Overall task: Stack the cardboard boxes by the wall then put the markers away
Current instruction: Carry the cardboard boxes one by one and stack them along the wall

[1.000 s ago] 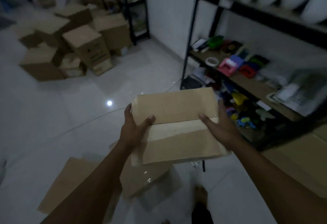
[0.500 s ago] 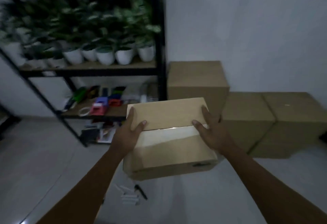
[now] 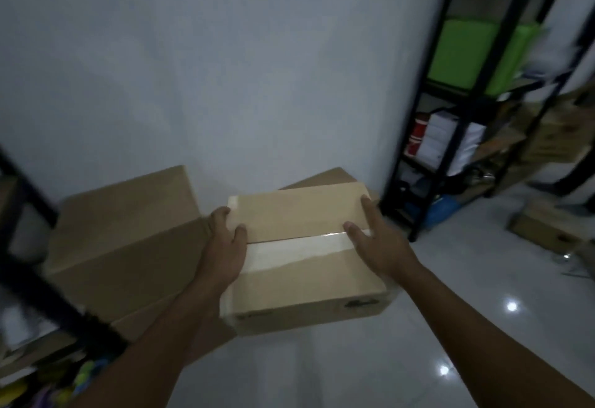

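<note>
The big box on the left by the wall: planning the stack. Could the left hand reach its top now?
Probably not yet: the left hand and right hand both grip the carried box, though the big box top lies bare alongside.

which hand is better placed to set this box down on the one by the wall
Neither alone: left hand and right hand grip opposite sides of the taped box, above the box by the wall. Lower it with both.

Both forearms are bare, with no sleeves, watch or rings visible.
</note>
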